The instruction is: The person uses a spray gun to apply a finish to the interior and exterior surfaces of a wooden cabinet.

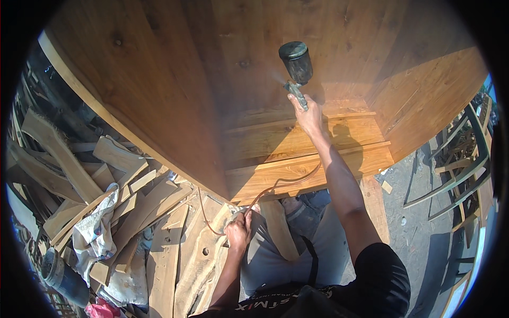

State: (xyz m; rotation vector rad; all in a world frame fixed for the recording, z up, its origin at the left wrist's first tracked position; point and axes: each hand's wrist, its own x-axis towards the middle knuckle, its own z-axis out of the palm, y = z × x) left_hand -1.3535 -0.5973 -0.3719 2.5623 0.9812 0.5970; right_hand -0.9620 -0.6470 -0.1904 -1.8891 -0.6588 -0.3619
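Head view: spray gun [297,96] inside right grip [309,117], cup [299,66] just beyond.

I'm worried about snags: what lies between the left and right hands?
In the head view, a hose curves from the left hand, in front of the cabinet's lower boards, to the forearm below the right hand, where it disappears.
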